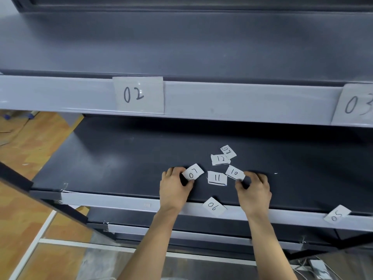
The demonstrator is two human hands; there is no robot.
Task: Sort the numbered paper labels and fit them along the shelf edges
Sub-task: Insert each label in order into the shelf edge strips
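Observation:
My left hand (175,188) pinches the paper label 07 (192,172) on the dark middle shelf (113,158). My right hand (254,189) grips the lower corner of label 10 (235,172). Between the hands lies label 11 (217,178). Behind it sit labels 12 (220,159) and 08 (228,151), overlapping slightly. Labels 06 (214,206) and 05 (337,215) are tilted on the middle shelf's light front edge strip (121,201). Labels 02 (138,95) and 03 (356,105) are fitted upright on the upper shelf's edge strip (242,100).
The upper shelf (181,43) overhangs the working shelf closely. A lower shelf edge (181,233) shows below my forearms. Wooden floor (26,142) lies to the left, with a white frame (40,235) and cables (319,267) at the bottom.

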